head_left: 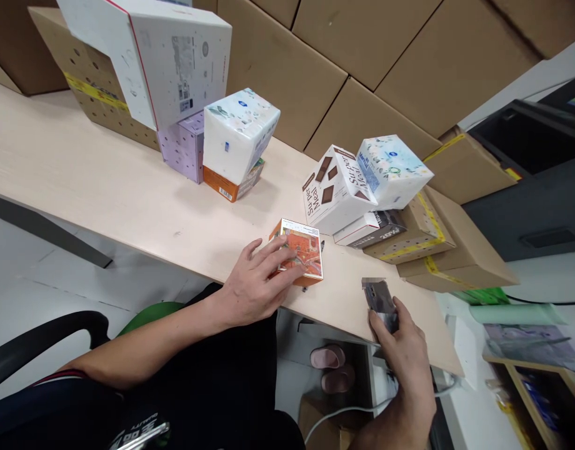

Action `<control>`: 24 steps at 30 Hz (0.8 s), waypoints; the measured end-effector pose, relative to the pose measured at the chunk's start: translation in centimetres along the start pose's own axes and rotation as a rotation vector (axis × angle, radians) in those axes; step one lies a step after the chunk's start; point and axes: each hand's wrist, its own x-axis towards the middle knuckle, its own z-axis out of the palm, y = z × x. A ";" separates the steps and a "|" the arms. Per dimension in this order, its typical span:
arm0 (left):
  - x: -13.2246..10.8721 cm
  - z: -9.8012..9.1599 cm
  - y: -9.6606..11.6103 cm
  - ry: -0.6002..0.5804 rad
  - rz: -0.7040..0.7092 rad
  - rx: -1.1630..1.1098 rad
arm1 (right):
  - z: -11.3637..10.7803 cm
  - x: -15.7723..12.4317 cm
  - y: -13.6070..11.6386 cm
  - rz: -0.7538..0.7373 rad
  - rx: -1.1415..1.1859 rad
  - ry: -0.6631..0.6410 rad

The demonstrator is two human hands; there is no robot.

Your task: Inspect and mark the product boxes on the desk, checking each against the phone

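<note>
My left hand [257, 281] lies on a small orange box with a red picture [302, 250] at the near edge of the pale wooden table [104, 181], its fingers spread over the box's left side. My right hand [404, 350] is closed round a dark phone [380, 302], held upright just past the table's front edge. Behind the orange box stands a white Super Meal box [337, 187] tilted on a flat dark-and-white box [372, 228], with a white tissue pack [390, 170] beside it.
At the back left are a large white carton [160, 53], a perforated cardboard box [88, 81], a lilac box [182, 147] and a tissue pack [238, 134] on an orange box. Taped cardboard boxes [449, 250] sit right. Brown cartons line the wall. Pink slippers [332, 365] lie below.
</note>
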 end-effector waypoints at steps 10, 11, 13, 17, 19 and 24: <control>-1.7 -2.6 -0.7 0.141 -0.211 0.073 | 2.0 -3.3 -13.4 -0.542 0.490 -0.100; -1.9 -2.7 -1.0 0.137 -0.218 0.111 | 2.4 -3.5 -15.1 -0.657 0.517 -0.145; -1.8 -2.9 -1.6 0.068 -0.211 0.221 | 3.2 -3.4 -18.0 -0.804 0.534 -0.186; 0.3 -2.7 -3.3 -0.126 -0.217 0.398 | 4.2 -2.3 -21.0 -0.841 0.477 -0.173; 2.0 -2.5 -4.3 -0.200 -0.271 0.470 | 4.2 -1.7 -21.2 -0.837 0.461 -0.181; 5.4 -2.5 -5.8 -0.398 -0.430 0.585 | 3.8 -1.2 -19.5 -0.765 0.452 -0.178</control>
